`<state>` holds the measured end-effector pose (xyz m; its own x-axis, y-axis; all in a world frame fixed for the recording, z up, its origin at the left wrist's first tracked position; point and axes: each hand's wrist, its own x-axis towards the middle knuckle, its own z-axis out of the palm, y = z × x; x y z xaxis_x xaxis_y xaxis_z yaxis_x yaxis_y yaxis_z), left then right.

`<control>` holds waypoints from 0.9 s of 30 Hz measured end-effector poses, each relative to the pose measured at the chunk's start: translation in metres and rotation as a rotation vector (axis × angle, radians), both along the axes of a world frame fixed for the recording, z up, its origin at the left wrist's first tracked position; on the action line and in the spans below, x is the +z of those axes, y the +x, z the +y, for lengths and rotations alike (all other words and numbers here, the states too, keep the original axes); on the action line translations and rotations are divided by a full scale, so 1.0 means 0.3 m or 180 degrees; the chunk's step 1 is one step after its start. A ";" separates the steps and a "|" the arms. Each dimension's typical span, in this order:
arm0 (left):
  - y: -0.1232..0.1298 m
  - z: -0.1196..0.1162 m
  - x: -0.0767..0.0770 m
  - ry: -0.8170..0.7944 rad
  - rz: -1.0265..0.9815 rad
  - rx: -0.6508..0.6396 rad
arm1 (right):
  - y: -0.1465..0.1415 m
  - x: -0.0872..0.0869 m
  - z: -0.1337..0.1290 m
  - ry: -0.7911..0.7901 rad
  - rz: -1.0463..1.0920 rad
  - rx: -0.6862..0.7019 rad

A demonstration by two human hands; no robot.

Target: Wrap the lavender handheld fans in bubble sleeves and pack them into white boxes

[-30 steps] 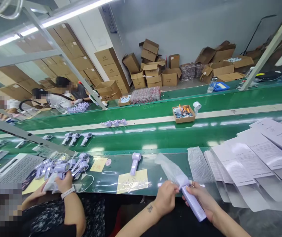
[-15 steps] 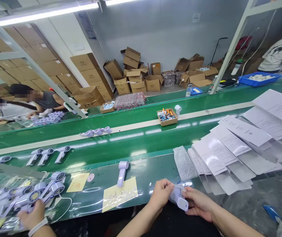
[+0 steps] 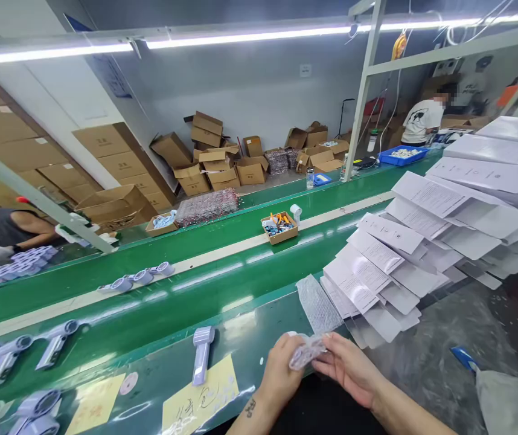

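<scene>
Between my two hands, low in the middle of the head view, is a lavender handheld fan in a clear bubble-wrap bag (image 3: 305,353). My left hand (image 3: 281,367) is closed round its left side, hiding most of the fan. With thumb and fingers, my right hand (image 3: 347,364) pinches the bag's right end. An unwrapped lavender fan (image 3: 202,355) lies left of my hands, its handle end on a yellow paper with handwriting (image 3: 200,399). Just beyond my hands is a flat bubble-wrap bag (image 3: 317,303).
Overlapping white printed boxes or sleeves (image 3: 377,266) spread across the right. More fans (image 3: 55,344) lie along the green conveyor (image 3: 241,272) at left. A small carton of tools (image 3: 279,228) stands on the divider. Co-workers are across the line, one at far left, one at back right.
My view has swung to the right. The fan has been turned in my hands, so its lavender end no longer points toward me. A neighbour's hand at left has gone out of view.
</scene>
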<state>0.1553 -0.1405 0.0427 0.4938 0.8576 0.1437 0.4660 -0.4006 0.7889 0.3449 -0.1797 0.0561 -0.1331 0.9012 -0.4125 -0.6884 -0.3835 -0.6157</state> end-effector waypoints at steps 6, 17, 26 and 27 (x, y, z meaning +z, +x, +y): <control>-0.061 0.040 0.007 -0.1377 -0.1297 0.1365 | 0.160 -0.190 0.009 -0.0266 -0.1115 -0.2132; -0.088 0.034 0.053 -0.1753 -0.2094 0.1655 | 0.218 -0.229 0.115 -0.0063 -0.1228 -0.2534; -0.111 0.076 0.020 -0.1908 -0.2172 0.1618 | 0.122 -0.294 0.076 0.0268 -0.1188 -0.2502; -0.111 0.081 0.019 -0.1930 -0.2192 0.1655 | 0.109 -0.299 0.070 0.0297 -0.1215 -0.2460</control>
<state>0.1219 -0.1163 0.0483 0.0195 0.9625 -0.2705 -0.1575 0.2701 0.9499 0.3776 -0.1586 -0.0337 0.6632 0.7141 -0.2241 -0.4749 0.1702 -0.8634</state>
